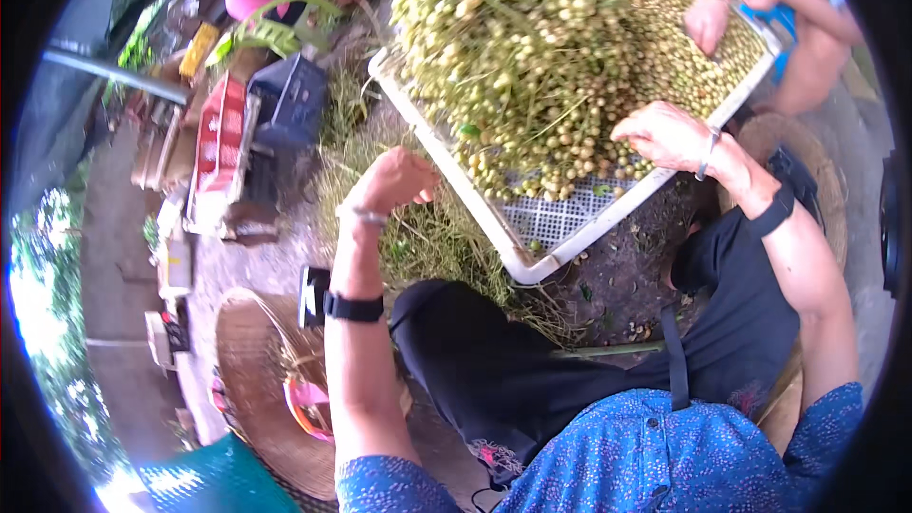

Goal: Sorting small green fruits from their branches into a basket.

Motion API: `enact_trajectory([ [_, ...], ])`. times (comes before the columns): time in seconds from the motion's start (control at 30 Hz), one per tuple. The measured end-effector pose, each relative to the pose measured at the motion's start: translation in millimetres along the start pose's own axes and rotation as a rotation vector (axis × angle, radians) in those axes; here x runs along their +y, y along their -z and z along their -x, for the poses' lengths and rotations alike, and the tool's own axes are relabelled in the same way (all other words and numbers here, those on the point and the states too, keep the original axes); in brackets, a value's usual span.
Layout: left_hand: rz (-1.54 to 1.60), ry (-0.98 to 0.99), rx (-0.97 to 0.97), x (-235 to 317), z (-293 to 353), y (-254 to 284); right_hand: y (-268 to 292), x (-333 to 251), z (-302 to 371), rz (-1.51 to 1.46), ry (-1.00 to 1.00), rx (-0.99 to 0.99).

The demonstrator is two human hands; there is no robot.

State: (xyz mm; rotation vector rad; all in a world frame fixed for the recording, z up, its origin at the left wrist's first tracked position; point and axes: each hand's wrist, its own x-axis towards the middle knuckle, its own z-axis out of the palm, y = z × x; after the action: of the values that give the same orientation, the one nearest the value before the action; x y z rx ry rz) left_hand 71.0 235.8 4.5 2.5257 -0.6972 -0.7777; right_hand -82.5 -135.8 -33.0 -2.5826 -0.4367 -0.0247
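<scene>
A white perforated plastic tray (532, 266) lies tilted in front of me, heaped with small yellow-green round fruits on thin stems (532, 57). My right hand (670, 136) rests on the fruit at the tray's right edge, fingers bent into the pile; it wears a thin bracelet and a black wristband. My left hand (394, 180) hovers just left of the tray's near rim, fingers curled in, and I cannot tell if anything is in it. It also wears a bracelet, and a black band sits on that forearm.
Another person's hand (708, 21) rests on the fruit at the tray's far right. Loose green stems (427, 237) lie on the ground under my left hand. A woven basket (261, 370) sits at lower left, crates (247, 123) stand at left.
</scene>
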Motion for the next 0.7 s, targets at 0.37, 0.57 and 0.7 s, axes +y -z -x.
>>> enact_trajectory([
  [0.37, -0.451, -0.486, 0.253, -129.6, 10.3, -234.5, -26.2, -55.8, -49.4, 0.03, -0.076, -0.202],
  [0.57, -0.499, -0.138, 0.257, -152.9, 3.5, -265.6, -27.3, -57.8, -73.7, 0.108, -0.133, -0.242],
  [0.7, -0.397, -0.121, 0.521, -224.6, 1.4, -253.2, -22.4, -57.6, -79.9, 0.08, -0.154, -0.273],
])
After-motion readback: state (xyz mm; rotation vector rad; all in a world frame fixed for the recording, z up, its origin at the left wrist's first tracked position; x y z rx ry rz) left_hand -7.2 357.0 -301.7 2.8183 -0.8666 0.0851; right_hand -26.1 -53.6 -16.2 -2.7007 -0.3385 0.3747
